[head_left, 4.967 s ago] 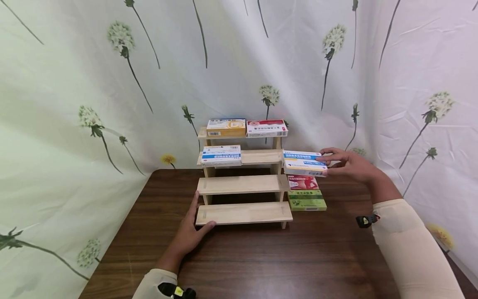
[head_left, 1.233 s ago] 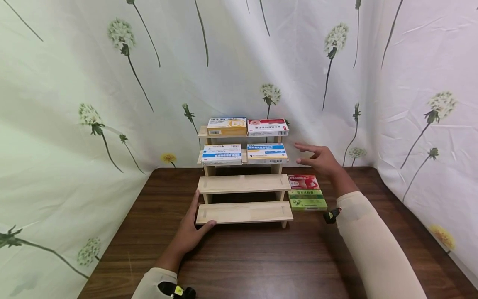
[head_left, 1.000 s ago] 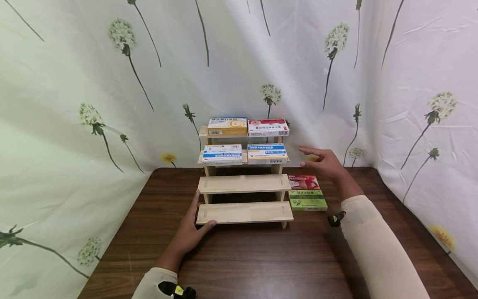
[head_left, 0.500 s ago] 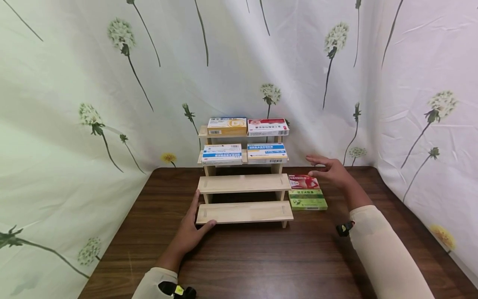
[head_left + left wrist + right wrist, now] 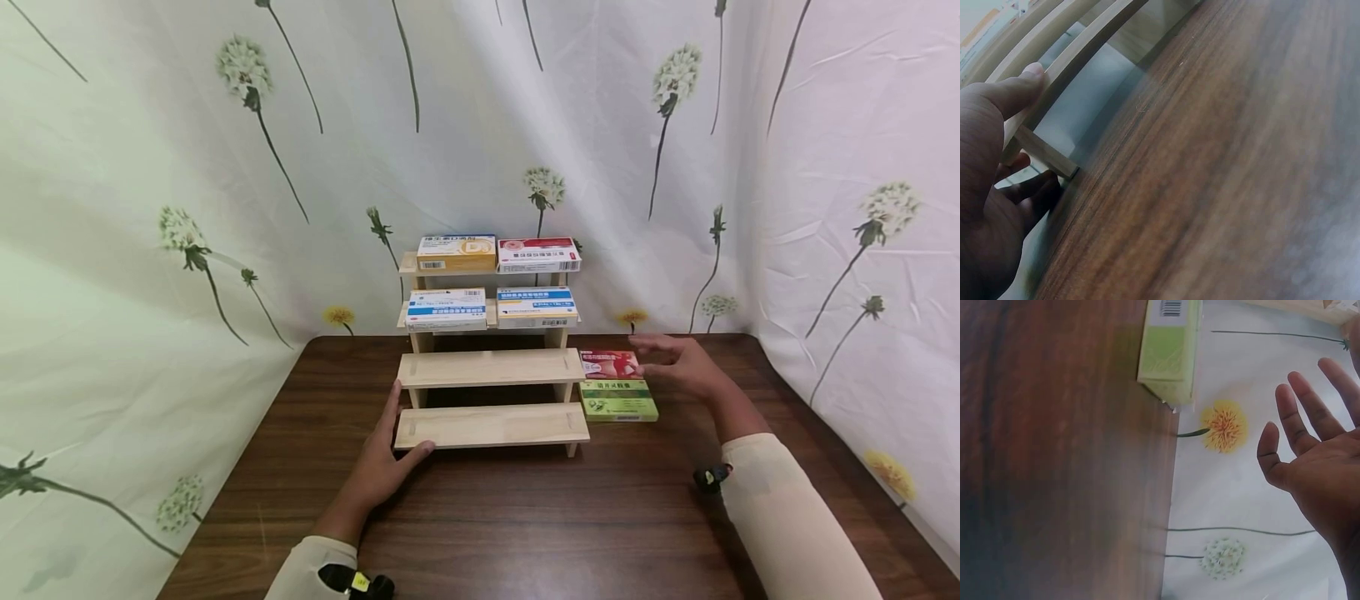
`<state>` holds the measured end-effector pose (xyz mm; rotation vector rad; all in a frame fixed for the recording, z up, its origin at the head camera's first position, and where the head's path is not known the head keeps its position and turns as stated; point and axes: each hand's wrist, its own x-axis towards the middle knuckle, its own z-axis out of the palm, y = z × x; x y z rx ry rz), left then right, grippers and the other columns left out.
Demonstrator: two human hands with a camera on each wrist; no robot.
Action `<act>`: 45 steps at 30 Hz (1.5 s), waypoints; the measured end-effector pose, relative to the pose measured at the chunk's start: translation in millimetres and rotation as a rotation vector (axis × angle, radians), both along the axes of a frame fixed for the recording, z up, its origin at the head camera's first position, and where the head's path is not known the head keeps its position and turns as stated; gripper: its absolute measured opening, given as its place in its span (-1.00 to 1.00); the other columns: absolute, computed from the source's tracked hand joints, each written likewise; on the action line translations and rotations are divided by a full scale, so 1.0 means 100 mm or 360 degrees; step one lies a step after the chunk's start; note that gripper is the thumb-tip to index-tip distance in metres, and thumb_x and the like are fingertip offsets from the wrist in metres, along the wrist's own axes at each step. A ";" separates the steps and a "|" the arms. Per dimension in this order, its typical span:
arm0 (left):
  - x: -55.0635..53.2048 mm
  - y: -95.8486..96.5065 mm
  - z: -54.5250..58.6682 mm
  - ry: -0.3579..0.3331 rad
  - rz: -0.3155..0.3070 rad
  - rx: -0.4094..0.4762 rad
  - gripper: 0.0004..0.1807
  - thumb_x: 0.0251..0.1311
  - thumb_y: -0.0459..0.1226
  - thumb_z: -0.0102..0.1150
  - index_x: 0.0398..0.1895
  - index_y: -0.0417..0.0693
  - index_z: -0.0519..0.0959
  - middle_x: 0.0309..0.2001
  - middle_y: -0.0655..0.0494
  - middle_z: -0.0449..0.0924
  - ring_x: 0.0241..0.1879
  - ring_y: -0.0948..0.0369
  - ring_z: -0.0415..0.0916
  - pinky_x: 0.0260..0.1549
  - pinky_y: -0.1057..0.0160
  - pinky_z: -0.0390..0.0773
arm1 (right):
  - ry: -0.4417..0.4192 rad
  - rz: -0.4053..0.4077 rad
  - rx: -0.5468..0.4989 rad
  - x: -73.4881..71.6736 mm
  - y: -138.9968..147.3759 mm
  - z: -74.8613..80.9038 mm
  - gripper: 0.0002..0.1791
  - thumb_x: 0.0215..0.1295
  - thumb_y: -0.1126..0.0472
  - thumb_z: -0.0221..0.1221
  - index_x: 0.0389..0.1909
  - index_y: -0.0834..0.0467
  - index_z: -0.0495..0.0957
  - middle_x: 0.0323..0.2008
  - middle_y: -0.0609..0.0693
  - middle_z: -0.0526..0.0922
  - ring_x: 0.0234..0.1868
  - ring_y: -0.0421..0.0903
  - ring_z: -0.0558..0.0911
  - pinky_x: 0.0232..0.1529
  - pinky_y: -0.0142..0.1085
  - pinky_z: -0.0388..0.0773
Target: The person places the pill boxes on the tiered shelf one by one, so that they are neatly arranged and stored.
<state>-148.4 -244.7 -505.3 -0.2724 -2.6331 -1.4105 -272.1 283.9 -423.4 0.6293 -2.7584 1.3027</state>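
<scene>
A stepped wooden display rack (image 5: pixel 487 368) stands on the table. My left hand (image 5: pixel 378 467) holds the left end of its lowest step; in the left wrist view the thumb (image 5: pixel 1019 94) lies on the step's front edge and the fingers reach past the end. My right hand (image 5: pixel 686 367) is empty, its fingers spread beside a red medicine box (image 5: pixel 607 364); the fingertips overlap that box's right end in the head view. In front of the red box lies a green medicine box (image 5: pixel 618 402), also seen in the right wrist view, both just right of the rack.
The top step bears a yellow-and-white medicine box (image 5: pixel 456 252) and a red-and-white medicine box (image 5: pixel 538 256). On the second step sit two blue-and-white boxes, a left box (image 5: pixel 446 309) and a right box (image 5: pixel 536 307). A flower-print cloth (image 5: pixel 465 150) hangs behind the dark wooden table (image 5: pixel 510 525).
My right hand has put a blue-and-white medicine box on the second step's right side and let it go. Since then it has moved down and right to the red box. The left hand stays put.
</scene>
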 end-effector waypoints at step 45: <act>0.01 0.00 0.02 -0.0011 -0.0006 0.0031 0.26 0.43 -0.04 0.47 0.83 0.42 -0.34 0.74 -0.29 0.09 0.67 -0.29 0.19 0.56 -0.44 0.20 | -0.0335 0.0060 0.0196 0.06 0.31 -0.52 -0.25 0.31 0.08 0.55 0.51 0.09 0.58 0.43 0.29 0.51 0.32 0.22 0.57 0.24 -0.06 0.50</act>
